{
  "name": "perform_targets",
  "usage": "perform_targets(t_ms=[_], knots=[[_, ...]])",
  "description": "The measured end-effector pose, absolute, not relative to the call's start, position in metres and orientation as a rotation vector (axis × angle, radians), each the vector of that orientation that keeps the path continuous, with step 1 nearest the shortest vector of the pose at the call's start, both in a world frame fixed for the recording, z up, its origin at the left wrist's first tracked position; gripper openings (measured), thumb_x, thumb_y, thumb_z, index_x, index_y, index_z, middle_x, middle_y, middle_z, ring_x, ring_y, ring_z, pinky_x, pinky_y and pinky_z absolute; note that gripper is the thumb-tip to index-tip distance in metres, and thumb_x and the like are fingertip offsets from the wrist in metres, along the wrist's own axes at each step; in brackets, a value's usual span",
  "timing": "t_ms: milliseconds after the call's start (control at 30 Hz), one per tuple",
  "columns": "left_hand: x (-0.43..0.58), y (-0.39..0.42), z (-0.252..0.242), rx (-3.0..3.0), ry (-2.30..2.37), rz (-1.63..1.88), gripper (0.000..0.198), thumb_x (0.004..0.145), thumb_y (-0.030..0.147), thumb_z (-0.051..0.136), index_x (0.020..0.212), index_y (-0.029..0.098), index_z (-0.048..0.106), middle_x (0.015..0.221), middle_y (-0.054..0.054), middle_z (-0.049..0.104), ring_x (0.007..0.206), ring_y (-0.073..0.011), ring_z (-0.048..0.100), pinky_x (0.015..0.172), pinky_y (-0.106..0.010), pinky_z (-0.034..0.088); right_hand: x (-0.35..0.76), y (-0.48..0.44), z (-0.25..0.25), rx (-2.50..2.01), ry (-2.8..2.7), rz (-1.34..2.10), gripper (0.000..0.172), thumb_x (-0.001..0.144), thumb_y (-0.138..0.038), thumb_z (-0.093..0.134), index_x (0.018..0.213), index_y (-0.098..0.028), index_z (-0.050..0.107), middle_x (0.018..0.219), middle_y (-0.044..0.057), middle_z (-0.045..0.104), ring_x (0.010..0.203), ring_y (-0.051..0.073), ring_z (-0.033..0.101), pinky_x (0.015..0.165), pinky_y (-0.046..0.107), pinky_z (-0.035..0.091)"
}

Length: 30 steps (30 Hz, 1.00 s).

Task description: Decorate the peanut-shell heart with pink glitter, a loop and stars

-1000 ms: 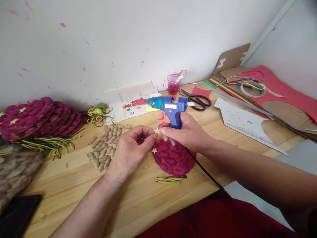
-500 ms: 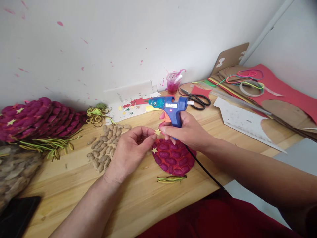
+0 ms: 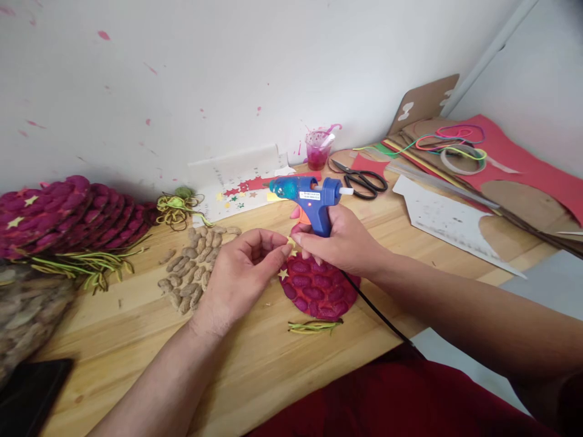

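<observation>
My right hand (image 3: 348,243) is wrapped round the handle of a blue hot glue gun (image 3: 314,203), whose nozzle points left. Between the thumb and finger of my left hand (image 3: 239,273) is a small yellow star (image 3: 292,243), partly covered by the fingertips. My right thumb tip lies right beside the star. Just below both hands sits a round magenta piece covered in peanut-shaped bumps (image 3: 321,288). Another yellow star (image 3: 283,274) rests at its left edge. Green and yellow strands (image 3: 314,328) lie at its near edge.
Loose peanuts (image 3: 195,267) lie left of my hands, with a stack of magenta bumpy rounds (image 3: 73,212) farther left. Behind are a paper sheet with small stars (image 3: 246,203), a cup of magenta paint (image 3: 317,152) and black scissors (image 3: 364,181). The gun's cord (image 3: 380,312) runs toward me.
The yellow star has tipped and is more hidden between my fingertips. The glue gun has shifted slightly left and tilted a little. Otherwise the hands hold nearly the same place.
</observation>
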<state>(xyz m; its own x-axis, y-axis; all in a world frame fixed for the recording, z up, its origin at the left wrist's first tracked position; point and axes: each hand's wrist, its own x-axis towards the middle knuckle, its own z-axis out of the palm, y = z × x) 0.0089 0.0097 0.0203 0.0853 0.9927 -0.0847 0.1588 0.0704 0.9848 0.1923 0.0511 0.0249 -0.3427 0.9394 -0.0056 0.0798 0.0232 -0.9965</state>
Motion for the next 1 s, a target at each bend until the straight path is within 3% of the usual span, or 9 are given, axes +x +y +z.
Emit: perform_targets(t_ms=[167, 400, 567, 700, 1000], knots=[[0.007, 0.011, 0.017, 1.319, 1.308, 0.979, 0.023, 0.085, 0.039, 0.076, 0.090, 0.017, 0.074, 0.081, -0.002, 0.075, 0.071, -0.0132, 0.065, 0.065, -0.023, 0.051, 0.192, 0.053, 0.024, -1.112, -1.555, 1.365, 0.032, 0.076, -0.013, 0.070, 0.106, -0.020, 0.061, 0.070, -0.005, 0.068, 0.055, 0.012, 0.065, 0.053, 0.024, 0.052], [-0.003, 0.014, 0.022, 1.693, 1.546, 0.848, 0.013, 0.087, 0.032, 0.072, 0.088, 0.020, 0.077, 0.080, 0.000, 0.075, 0.066, -0.0140, 0.062, 0.063, -0.026, 0.048, 0.200, 0.066, 0.020, -1.131, -1.519, 1.320, 0.029, 0.077, -0.014, 0.067, 0.104, -0.021, 0.057, 0.063, -0.007, 0.063, 0.047, 0.012, 0.057, 0.047, 0.026, 0.048], [-0.005, 0.011, 0.018, 2.141, 1.470, 0.762, 0.011, 0.089, 0.022, 0.069, 0.091, 0.022, 0.079, 0.088, -0.002, 0.076, 0.082, -0.0180, 0.066, 0.077, -0.030, 0.049, 0.210, 0.079, 0.014, -1.292, -1.683, 1.009, 0.027, 0.075, -0.016, 0.070, 0.100, -0.019, 0.061, 0.080, 0.001, 0.070, 0.061, 0.016, 0.065, 0.055, 0.028, 0.051], [-0.004, 0.010, 0.017, 2.307, 1.417, 0.748, 0.015, 0.091, 0.018, 0.065, 0.096, 0.021, 0.079, 0.093, -0.004, 0.076, 0.089, -0.0203, 0.066, 0.081, -0.032, 0.049, 0.215, 0.086, 0.011, -1.347, -1.744, 0.933, 0.026, 0.074, -0.017, 0.071, 0.099, -0.019, 0.062, 0.082, 0.002, 0.072, 0.062, 0.018, 0.067, 0.059, 0.031, 0.053], [-0.002, 0.011, 0.025, 1.998, 1.647, 0.581, 0.016, 0.088, 0.034, 0.067, 0.080, 0.024, 0.076, 0.072, 0.002, 0.073, 0.061, -0.0157, 0.060, 0.065, -0.030, 0.045, 0.224, 0.090, 0.008, -1.309, -1.856, 0.692, 0.025, 0.076, -0.021, 0.071, 0.100, -0.019, 0.064, 0.091, 0.005, 0.073, 0.085, 0.027, 0.070, 0.078, 0.041, 0.058]])
